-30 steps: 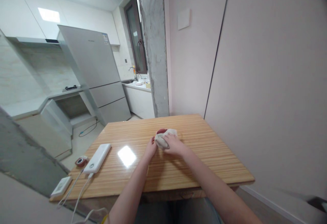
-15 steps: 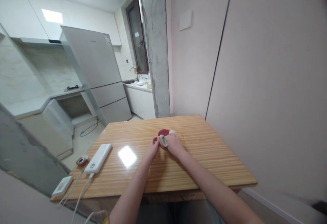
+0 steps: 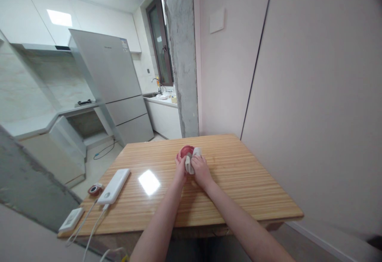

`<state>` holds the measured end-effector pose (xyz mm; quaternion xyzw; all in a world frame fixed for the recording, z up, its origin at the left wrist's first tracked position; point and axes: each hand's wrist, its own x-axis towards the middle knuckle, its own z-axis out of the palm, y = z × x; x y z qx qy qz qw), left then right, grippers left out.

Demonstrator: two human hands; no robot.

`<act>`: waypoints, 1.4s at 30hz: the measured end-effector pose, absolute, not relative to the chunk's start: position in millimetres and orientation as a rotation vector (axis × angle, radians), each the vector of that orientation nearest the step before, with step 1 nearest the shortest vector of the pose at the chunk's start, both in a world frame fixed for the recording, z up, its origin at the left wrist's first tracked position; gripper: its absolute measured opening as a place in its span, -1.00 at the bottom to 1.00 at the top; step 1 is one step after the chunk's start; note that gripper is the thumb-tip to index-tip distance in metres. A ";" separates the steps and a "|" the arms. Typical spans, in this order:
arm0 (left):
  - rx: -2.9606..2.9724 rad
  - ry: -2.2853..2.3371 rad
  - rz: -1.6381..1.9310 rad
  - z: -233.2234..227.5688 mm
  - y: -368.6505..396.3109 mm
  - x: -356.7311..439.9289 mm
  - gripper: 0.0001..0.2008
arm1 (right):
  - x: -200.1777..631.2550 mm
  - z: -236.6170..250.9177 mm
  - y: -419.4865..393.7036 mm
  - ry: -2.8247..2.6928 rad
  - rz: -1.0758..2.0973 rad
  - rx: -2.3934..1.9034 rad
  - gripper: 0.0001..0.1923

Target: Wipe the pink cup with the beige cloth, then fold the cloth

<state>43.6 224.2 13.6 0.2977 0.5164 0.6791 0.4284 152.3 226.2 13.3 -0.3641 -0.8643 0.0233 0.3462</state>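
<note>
Near the far middle of the wooden table, a small red bowl-like object (image 3: 187, 150) is held between my hands. My left hand (image 3: 180, 169) has its fingers wrapped round the left side of it. A pale cloth (image 3: 189, 165) lies folded against the near side, with another part showing at the right rim. My right hand (image 3: 201, 170) is closed on this cloth and presses it to the red object. My fingers and the cloth hide the object's lower part, so its exact kind is hard to make out.
On the left of the wooden table (image 3: 238, 190) lie a white power bank (image 3: 115, 185) with cables, a small red round item (image 3: 94, 190) and a white box (image 3: 71, 219). A grey pillar (image 3: 185, 55) and pink wall (image 3: 298, 75) stand beyond; a fridge (image 3: 113, 63) is further left.
The red object has tilted and shifted slightly left, showing more of its shiny surface. My left hand has moved up round its side, and the cloth has bunched differently in front.
</note>
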 end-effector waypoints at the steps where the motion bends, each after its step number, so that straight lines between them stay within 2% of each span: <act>1: 0.768 1.317 1.714 11.6 224.7 40.9 -0.42 | 153.5 10.7 227.8 -2.257 0.065 -0.909 -0.72; 10: 0.925 1.353 1.792 -12.5 218.9 31.2 -0.31 | 151.0 -4.6 231.7 -2.280 -0.020 -0.968 -0.60; 17: 1.025 1.403 1.762 -10.1 213.0 36.1 -0.30 | 152.4 6.1 220.7 -2.340 0.051 -1.073 -0.76; 22: 1.062 1.400 1.750 -11.2 212.5 36.2 -0.30 | 160.4 6.2 225.9 -2.370 0.146 -0.914 -0.74; 27: 1.100 1.411 1.802 -9.7 210.4 38.3 -0.30 | 167.3 1.2 235.1 -2.269 0.018 -0.895 -0.86; 31: 1.113 1.434 1.854 -6.6 208.3 37.8 -0.35 | 173.9 -0.2 234.8 -2.037 -0.009 -0.926 -0.74; 34: 1.091 1.438 1.864 -5.8 208.8 36.4 -0.36 | 174.6 -0.4 232.6 -1.916 0.043 -0.945 -0.77; 37: 1.030 1.444 1.841 -5.2 210.0 36.0 -0.37 | 167.4 0.1 230.5 -2.046 0.081 -0.912 -0.81; 42: 1.113 1.488 1.817 -1.6 206.9 38.5 -0.31 | 149.9 -0.3 221.3 -2.241 0.144 -0.937 -0.69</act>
